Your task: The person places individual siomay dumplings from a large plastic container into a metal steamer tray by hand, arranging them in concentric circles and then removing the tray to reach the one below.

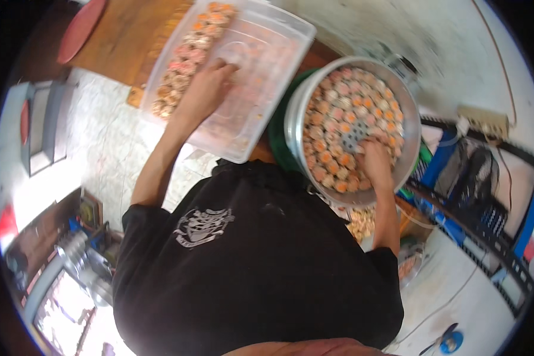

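Note:
My left hand [216, 84] is inside a translucent plastic container [267, 95], its fingers curled beside rows of small round dumplings [191, 51] with orange, pink and pale tops; whether it holds one is blurred. My right hand [374, 155] reaches into a round metal steamer pan [411, 129], fingers bent down at the dumplings [333, 107] packed in it. A patch of the pan's perforated base [353, 135] shows next to those fingers. What the right fingertips touch is hard to make out.
The container rests on a wooden table [115, 40] with a red plate [81, 31] at its far left. A green tub [278, 129] stands under the pan. Right of the pan is a black metal rack [463, 204] with shoes; a power strip [483, 120] hangs on the wall.

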The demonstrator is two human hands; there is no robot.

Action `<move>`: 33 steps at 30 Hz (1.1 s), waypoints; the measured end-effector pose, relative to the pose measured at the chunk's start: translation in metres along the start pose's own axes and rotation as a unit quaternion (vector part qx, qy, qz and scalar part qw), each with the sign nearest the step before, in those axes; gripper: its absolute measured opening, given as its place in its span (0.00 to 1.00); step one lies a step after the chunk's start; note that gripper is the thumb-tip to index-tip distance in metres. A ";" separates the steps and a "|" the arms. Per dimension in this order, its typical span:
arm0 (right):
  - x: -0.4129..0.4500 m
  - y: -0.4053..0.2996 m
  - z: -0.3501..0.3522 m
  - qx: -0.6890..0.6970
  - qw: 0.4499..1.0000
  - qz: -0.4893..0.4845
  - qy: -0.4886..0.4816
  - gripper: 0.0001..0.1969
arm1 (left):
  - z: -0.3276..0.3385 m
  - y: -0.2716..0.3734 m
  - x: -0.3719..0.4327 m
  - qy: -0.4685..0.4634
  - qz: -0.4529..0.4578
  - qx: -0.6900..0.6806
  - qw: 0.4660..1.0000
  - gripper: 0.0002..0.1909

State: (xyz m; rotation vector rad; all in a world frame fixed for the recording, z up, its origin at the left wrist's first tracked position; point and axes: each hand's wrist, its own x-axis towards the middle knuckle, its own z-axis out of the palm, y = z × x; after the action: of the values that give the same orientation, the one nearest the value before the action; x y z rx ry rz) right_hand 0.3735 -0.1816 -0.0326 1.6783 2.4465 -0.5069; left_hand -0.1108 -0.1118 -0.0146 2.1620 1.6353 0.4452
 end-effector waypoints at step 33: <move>0.011 -0.059 -0.060 0.155 0.958 0.162 0.176 0.16 | -0.040 -0.033 0.122 0.124 0.153 0.050 0.979 0.15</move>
State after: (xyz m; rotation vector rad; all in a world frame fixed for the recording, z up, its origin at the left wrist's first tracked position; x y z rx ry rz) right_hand 0.3194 -0.1708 0.0320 2.4326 2.3252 -0.6152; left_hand -0.1250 0.0185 0.0059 2.5335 1.4730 0.7636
